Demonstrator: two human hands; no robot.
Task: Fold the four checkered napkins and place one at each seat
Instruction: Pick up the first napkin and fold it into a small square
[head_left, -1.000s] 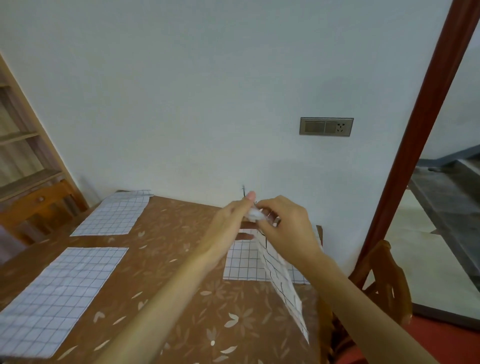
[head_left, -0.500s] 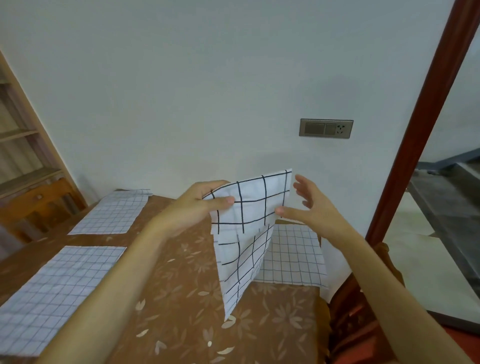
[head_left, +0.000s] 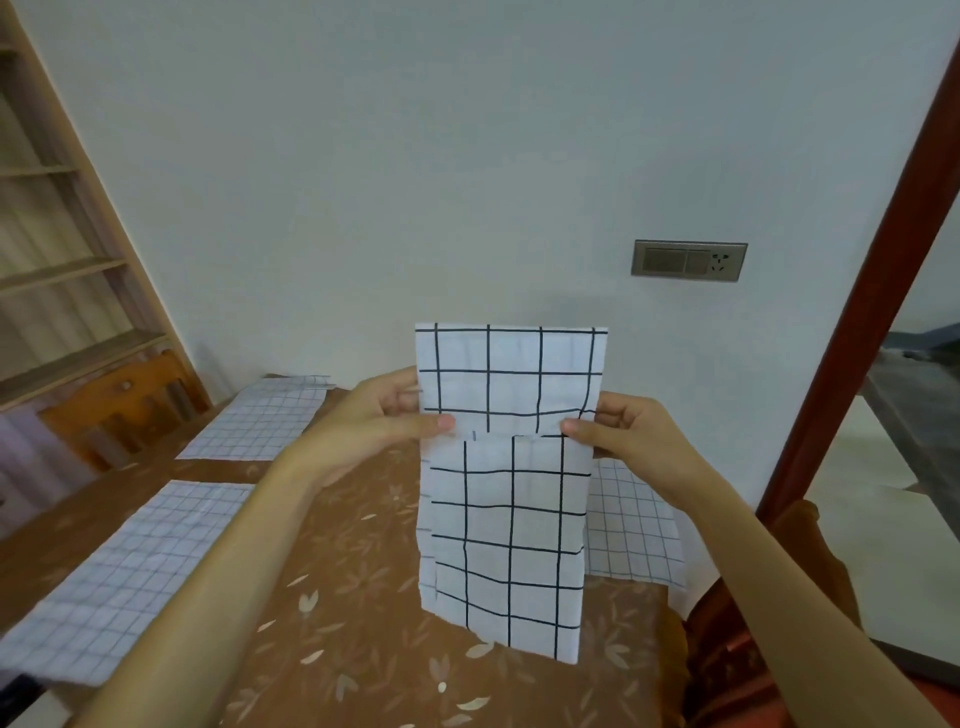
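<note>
I hold a white checkered napkin (head_left: 509, 499) with bold black lines upright in the air above the table. My left hand (head_left: 379, 415) pinches its left edge and my right hand (head_left: 623, 431) pinches its right edge, at a fold line about a third down. The lower part hangs in layers toward the table. Three more checkered napkins lie flat: one at the near left (head_left: 130, 566), one at the far left (head_left: 265, 418), one at the far right (head_left: 631, 525), partly hidden behind the held napkin.
The table (head_left: 363, 597) has a brown cloth with a leaf pattern. A wooden chair (head_left: 753, 623) stands at the right edge, another chair (head_left: 119, 410) at the left. A shelf unit stands left, a door frame (head_left: 857, 332) right, a wall behind.
The napkin went from a bunched strip pinched by both hands to spread flat and upright between them. Both hands moved apart to its side edges.
</note>
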